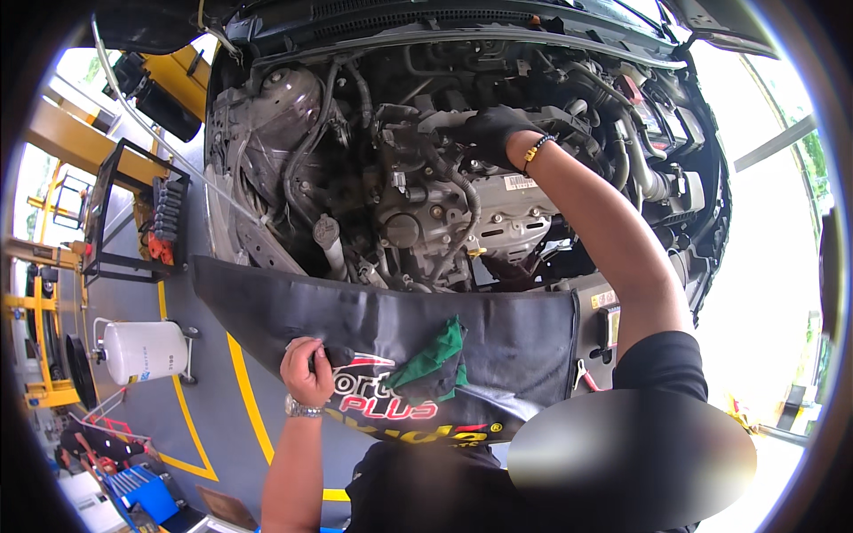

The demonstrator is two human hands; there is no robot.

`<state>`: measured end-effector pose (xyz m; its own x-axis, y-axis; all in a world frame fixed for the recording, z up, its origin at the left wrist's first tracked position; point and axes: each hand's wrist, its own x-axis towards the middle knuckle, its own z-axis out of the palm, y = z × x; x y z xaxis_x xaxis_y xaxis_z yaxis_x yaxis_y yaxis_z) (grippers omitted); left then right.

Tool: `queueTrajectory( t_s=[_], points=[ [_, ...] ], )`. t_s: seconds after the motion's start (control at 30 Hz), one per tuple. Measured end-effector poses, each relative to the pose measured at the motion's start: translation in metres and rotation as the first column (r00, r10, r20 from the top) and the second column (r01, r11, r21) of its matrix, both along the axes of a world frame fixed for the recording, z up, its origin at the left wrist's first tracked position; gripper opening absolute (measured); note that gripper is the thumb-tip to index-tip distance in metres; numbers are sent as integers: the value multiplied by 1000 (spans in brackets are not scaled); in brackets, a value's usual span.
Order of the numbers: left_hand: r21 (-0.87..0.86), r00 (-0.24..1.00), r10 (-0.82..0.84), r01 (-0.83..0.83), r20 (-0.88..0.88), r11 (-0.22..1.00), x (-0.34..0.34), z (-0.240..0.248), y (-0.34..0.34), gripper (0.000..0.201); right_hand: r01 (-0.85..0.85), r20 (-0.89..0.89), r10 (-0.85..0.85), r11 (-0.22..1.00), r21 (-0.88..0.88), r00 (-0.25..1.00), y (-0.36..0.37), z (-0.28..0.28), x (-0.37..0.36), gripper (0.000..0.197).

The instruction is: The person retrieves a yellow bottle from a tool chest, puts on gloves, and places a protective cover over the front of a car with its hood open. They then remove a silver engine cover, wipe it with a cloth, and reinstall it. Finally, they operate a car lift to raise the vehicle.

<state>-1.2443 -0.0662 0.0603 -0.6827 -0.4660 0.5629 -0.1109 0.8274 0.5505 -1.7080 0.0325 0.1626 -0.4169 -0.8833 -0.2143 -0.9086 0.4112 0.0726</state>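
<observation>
My right hand (pixel 499 133), in a black glove, reaches over the engine (pixel 444 213) and rests at the dark plastic part along its top. Its fingers blend into the black parts, so their grip is hidden. My bare left hand (pixel 306 371) is curled at the black fender cover (pixel 515 333) draped over the car's front edge. A small dark piece shows at its fingers; whether it is loose or part of the cover, I cannot make out. A crumpled green cloth (pixel 433 360) lies on the cover to the right of that hand.
Hoses and the battery (pixel 662 124) fill the right of the engine bay. On the left stand a black rack (pixel 133 209) with a row of sockets (pixel 167 209), a white tank (pixel 147 351) on wheels and a yellow lift post (pixel 89 147). Yellow lines cross the grey floor (pixel 200 391).
</observation>
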Motion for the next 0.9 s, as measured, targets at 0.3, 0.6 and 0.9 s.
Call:
queueTrajectory(
  t_s=[0.3,0.6,0.9],
  points=[
    [3,999,-39,39,2,999,-5,4,-3,11,-336,-96,326,932,-134,941,-3,-39,-20,27],
    [14,1000,-24,23,3,1000,-4,1,-2,14,161,60,-150,944,-286,987,69,-13,-30,53],
    [-12,1000,-15,16,19,1000,-2,4,-1,14,387,16,-408,850,-356,913,35,-39,32,69]
  ],
)
